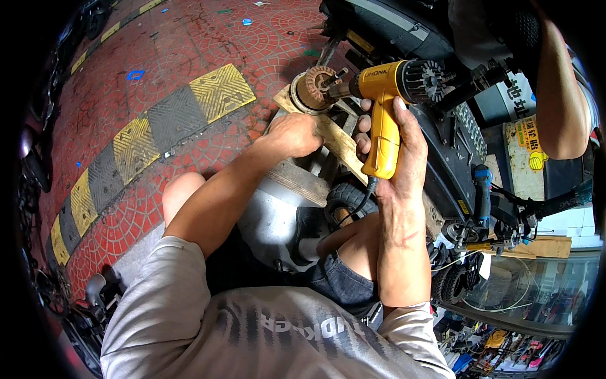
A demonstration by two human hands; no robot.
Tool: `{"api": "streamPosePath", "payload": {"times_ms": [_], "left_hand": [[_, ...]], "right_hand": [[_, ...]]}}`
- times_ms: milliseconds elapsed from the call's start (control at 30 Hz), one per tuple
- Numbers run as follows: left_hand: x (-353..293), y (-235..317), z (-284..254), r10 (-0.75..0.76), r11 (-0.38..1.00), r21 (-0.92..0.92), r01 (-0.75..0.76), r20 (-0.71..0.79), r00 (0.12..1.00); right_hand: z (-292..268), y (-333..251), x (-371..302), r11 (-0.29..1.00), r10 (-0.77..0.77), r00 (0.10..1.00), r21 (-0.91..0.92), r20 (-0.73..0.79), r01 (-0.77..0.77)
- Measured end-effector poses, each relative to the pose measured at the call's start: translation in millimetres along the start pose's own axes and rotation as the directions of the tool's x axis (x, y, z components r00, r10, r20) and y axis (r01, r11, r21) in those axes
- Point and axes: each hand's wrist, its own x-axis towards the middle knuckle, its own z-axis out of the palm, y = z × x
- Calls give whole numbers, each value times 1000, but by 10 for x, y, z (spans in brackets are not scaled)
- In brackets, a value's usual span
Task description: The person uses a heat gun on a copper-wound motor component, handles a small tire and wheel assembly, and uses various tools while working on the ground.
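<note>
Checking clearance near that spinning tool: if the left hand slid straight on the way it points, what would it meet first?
Probably the brown grinding wheel on the yellow drill, just beyond the left hand along the wooden plank; depth is unclear.

One yellow drill (386, 120), two wooden planks (334, 140) (crossed), one wheel (349, 197)

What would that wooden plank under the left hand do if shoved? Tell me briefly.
The wooden plank looks stiff, so it would likely slide or pivot rather than bend. The left hand pressing it probably keeps it steady. Its far end sits by a round brown part, which may block travel.

Bright, even daylight; soft shadows — sharp centre; bent, black-vignetted fisheye rim.
</note>
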Motion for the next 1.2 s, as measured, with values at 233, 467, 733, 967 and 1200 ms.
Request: {"api": "streamPosePath", "payload": {"times_ms": [233,467,733,967,1200], "left_hand": [[24,-31,27,14,1000,-23,-14,-36,999],[0,-12,-8,-3,1000,-26,2,-33,999],[-13,-11,-64,-33,999,-6,33,-15,999],[70,-173,43,5,1000,-12,-6,-62,998],[24,-110,-43,-12,1000,-5,11,-59,998]], "right_hand": [[-14,4,4,1000,9,1000,1,22,-9],[72,18,19,1000,-5,1000,12,-8,5],[113,28,82,1000,8,1000,6,1,-8],[193,58,135,1000,0,1000,20,25,-1],[201,75,150,1000,3,1000,11,20,-3]]}}
